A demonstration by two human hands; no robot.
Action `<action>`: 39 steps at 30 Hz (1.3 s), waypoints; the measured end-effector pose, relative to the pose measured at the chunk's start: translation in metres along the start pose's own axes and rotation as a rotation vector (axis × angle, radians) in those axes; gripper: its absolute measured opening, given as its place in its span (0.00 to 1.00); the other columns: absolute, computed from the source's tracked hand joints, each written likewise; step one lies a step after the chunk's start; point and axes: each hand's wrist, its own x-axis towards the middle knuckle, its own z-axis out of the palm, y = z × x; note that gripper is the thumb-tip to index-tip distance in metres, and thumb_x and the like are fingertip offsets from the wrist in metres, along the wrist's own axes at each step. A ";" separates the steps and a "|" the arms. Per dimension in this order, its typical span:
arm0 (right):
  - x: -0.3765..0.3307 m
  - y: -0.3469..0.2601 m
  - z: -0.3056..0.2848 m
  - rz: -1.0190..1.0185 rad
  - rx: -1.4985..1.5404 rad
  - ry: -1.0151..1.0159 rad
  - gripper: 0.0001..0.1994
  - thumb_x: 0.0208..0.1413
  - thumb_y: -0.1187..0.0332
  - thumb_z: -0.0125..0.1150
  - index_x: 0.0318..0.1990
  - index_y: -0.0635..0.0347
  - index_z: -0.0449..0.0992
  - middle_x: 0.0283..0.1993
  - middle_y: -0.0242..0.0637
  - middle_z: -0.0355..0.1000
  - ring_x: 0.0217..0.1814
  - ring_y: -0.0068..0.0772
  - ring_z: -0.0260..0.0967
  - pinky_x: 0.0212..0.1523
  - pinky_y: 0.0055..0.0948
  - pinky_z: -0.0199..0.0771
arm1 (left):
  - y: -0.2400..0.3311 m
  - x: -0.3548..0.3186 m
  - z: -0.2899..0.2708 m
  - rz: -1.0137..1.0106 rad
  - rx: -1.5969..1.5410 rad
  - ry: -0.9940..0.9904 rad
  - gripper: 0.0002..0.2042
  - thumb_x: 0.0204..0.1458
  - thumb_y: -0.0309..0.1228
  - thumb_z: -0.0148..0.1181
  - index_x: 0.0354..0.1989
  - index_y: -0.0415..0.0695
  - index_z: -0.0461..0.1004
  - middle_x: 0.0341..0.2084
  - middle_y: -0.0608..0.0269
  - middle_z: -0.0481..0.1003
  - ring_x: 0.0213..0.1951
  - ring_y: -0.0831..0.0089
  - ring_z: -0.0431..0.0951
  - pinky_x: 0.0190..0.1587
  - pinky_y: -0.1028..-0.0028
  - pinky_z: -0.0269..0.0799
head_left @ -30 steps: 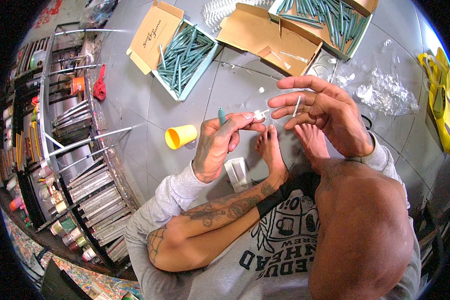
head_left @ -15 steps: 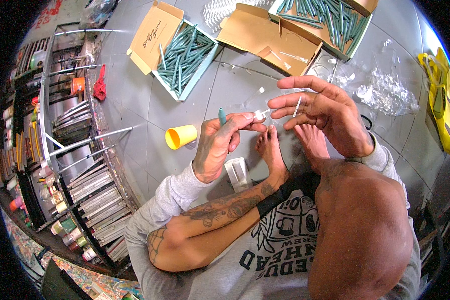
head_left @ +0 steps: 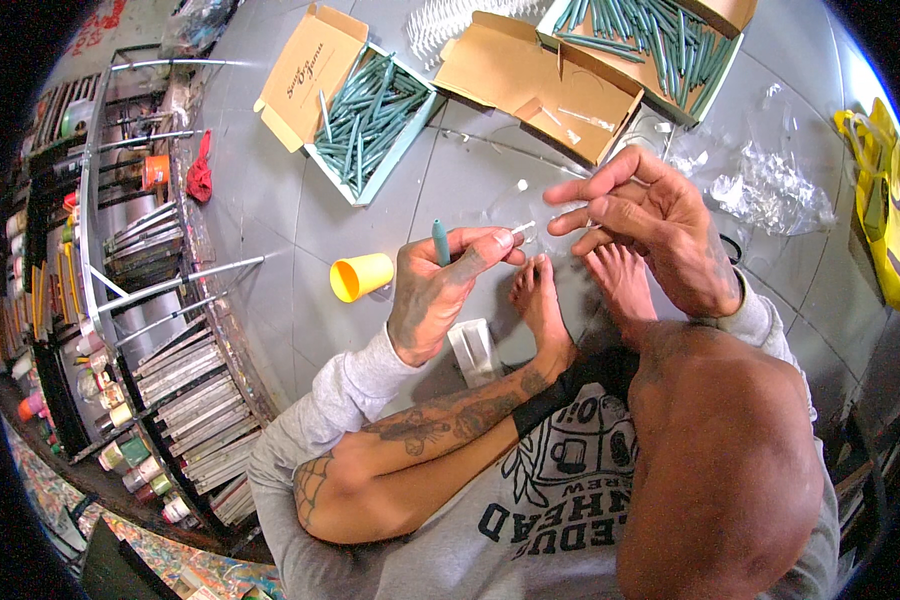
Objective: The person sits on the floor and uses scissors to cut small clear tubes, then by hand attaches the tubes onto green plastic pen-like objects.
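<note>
Just above the person's bare feet (head_left: 580, 300), both hands are working close together over the grey floor (head_left: 270, 250). The left hand (head_left: 440, 290) is closing around a slim teal stick (head_left: 439, 242), which is standing upright out of the fist, while its thumb and forefinger are pinching a small white piece (head_left: 523, 228) that is pointing toward three o'clock. The right hand (head_left: 650, 225) is hovering just beside it at three o'clock, fingers spread and loosely curled, gripping nothing that can be made out; its fingertips are sitting near the white piece, and whether they are touching it cannot be told.

A yellow cup (head_left: 360, 276) is lying on its side on the floor at nine o'clock from the left hand. A small white packet (head_left: 473, 352) is lying at six o'clock, beside the left foot. At twelve o'clock an open cardboard box (head_left: 370, 115) is holding many more teal sticks, with a second such box (head_left: 660, 45) toward one o'clock and an open empty carton (head_left: 540, 80) between them. Crumpled clear plastic (head_left: 770, 190) is lying at two o'clock from the right hand, and a yellow bag (head_left: 885, 200) is sitting past it. A metal rack (head_left: 140, 300) of stacked items is running along the nine o'clock side.
</note>
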 end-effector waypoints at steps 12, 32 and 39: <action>-0.005 -0.014 0.013 0.096 0.147 0.072 0.19 0.61 0.71 0.61 0.58 0.63 0.68 0.49 0.49 0.77 0.52 0.37 0.74 0.50 0.33 0.75 | -0.009 -0.001 -0.005 -0.004 0.459 -0.316 0.14 0.55 0.36 0.57 0.31 0.35 0.79 0.26 0.64 0.78 0.32 0.77 0.76 0.41 0.75 0.71; -0.006 -0.011 0.007 0.115 0.064 0.060 0.17 0.59 0.71 0.60 0.55 0.63 0.70 0.50 0.46 0.78 0.49 0.28 0.70 0.52 0.28 0.70 | 0.003 -0.005 0.001 0.121 0.187 -0.248 0.13 0.60 0.34 0.59 0.35 0.35 0.80 0.29 0.59 0.80 0.37 0.74 0.77 0.46 0.72 0.71; -0.007 -0.016 0.013 0.157 0.053 0.072 0.18 0.58 0.71 0.58 0.55 0.62 0.70 0.49 0.40 0.79 0.48 0.25 0.67 0.52 0.25 0.67 | 0.015 -0.011 0.009 0.118 0.126 -0.235 0.13 0.60 0.35 0.58 0.34 0.35 0.80 0.29 0.57 0.80 0.34 0.75 0.76 0.43 0.74 0.71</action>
